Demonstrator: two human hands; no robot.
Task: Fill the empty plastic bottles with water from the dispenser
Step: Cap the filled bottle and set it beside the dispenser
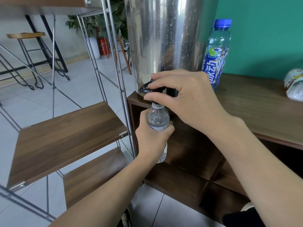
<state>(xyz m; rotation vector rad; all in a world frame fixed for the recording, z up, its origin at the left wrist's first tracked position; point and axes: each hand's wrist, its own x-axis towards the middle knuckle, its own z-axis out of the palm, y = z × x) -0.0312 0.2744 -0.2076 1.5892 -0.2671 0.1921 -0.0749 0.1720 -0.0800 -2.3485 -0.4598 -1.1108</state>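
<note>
Head view, two hands (188, 99), three bottles (158, 118)

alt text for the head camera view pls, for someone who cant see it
A person's left hand holds a clear plastic bottle with its mouth under the black tap of a steel water dispenser, while the right hand grips the tap. A blue-capped bottle stands on the wooden cabinet beside it.

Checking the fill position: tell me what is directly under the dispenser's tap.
The clear bottle, gripped by the left hand, sits mouth-up beneath the tap. The right hand covers the spout.
</note>
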